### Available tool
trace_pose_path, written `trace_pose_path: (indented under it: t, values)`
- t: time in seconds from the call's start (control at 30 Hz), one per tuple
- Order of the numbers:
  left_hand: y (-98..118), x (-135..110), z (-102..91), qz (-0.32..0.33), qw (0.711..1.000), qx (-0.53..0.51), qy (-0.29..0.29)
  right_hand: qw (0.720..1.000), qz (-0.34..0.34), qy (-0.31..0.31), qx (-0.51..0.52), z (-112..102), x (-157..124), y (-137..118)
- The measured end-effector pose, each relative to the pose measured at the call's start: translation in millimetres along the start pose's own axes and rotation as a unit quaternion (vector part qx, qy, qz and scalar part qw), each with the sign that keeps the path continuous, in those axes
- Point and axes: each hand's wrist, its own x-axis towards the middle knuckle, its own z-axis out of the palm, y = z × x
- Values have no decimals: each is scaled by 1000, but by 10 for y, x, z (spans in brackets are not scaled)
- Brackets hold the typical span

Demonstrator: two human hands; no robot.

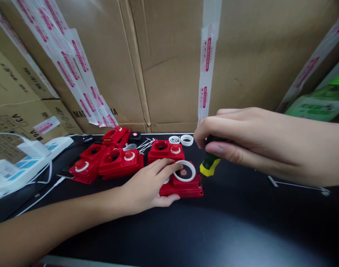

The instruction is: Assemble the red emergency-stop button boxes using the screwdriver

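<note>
My left hand (154,182) is closed on a red plastic housing (183,190), fingers over its top and thumb along its near side, pressing it to the table. On the housing's top sits a white ring (195,172) around a black disc with a small red and white emblem; my fingertips touch the ring. My right hand (249,139) grips a screwdriver (209,163) with a dark green and yellow handle. It points down, its tip at a screw in the housing's right corner. Whether the tip is seated in the screw head is too small to tell.
Several similar red housings (120,167) stand behind and to the left. White rings (186,144), thin metal rods (146,145) and a black square part (135,136) lie near taped cardboard boxes (172,74). A power strip (59,144) is left, a green bottle (315,105) right, another rod (297,185) below it.
</note>
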Motion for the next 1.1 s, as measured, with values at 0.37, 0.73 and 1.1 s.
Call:
trace_pose_path:
  t: [0.37, 0.73, 1.1]
  values:
    - [19, 2, -18, -38, 999, -14, -30, 1000, -12, 2, -4, 29, 65, 26]
    - [30, 10, -8, -25, 999, 8, -24, 949, 196, 89, -230, 51, 16, -106]
    - [24, 14, -2, -15, 1000, 15, -14, 954, 154, 99, -239, 68, 0, -115]
